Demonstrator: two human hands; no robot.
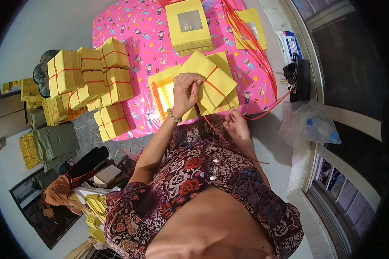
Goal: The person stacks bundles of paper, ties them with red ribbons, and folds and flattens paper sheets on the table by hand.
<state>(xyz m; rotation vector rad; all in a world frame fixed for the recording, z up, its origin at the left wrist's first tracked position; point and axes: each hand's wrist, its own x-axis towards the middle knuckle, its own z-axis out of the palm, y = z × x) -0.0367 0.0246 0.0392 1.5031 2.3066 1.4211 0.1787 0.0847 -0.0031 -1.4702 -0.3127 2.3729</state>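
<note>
A stack of yellow paper (214,93) lies turned at an angle near the front edge of the table, partly over other yellow sheets (224,59). Red string (218,89) passes across its top. At the stack's left side, my left hand (186,90) is closed on the string, and a loose end hangs from there across my lap. My right hand (236,124), low at the front right corner, pinches the string; from it a length runs off to the right. The underside of the stack is hidden.
Tied yellow bundles (112,82) are piled at the table's left. A taller yellow stack (190,30) stands at the back, beside long red strings (246,36). A plastic bag (309,123) hangs at the right. Another person (60,192) is at the lower left near more yellow paper.
</note>
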